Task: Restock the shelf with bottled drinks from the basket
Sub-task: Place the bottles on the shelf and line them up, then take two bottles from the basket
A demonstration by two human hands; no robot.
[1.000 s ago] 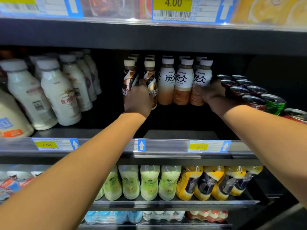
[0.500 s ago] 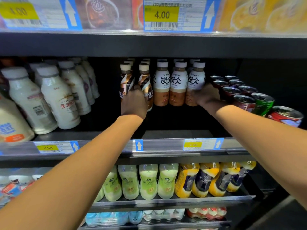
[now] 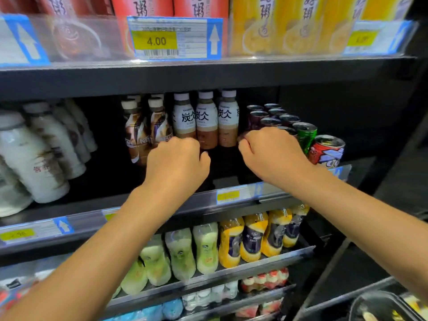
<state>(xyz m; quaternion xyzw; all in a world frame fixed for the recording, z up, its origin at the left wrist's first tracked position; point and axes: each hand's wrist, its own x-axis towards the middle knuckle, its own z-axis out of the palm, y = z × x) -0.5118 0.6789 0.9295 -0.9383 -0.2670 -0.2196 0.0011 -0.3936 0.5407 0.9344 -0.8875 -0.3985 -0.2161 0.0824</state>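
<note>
Brown coffee bottles point(image 3: 136, 133) and white-labelled bottles point(image 3: 206, 121) stand in rows at the back of the middle shelf point(image 3: 88, 218). My left hand point(image 3: 176, 161) hovers in front of their bases, fingers curled under, and I see nothing in it. My right hand point(image 3: 271, 151) is a loose fist just right of the rightmost white-labelled bottle point(image 3: 228, 119), in front of the cans, and it holds nothing. A dark basket point(image 3: 361, 300) shows at the bottom right corner.
Large white bottles point(image 3: 37, 154) fill the shelf's left side. Cans point(image 3: 305, 135) stand at its right, a red one point(image 3: 326, 151) nearest. Green and yellow bottles point(image 3: 206, 249) lie on the shelf below. Red and yellow cartons sit above a 4.00 price tag point(image 3: 157, 40).
Both hands have come back from the bottle row towards the shelf's front, fingers now curled. My left hand no longer wraps a coffee bottle. The view has tilted up and rolled.
</note>
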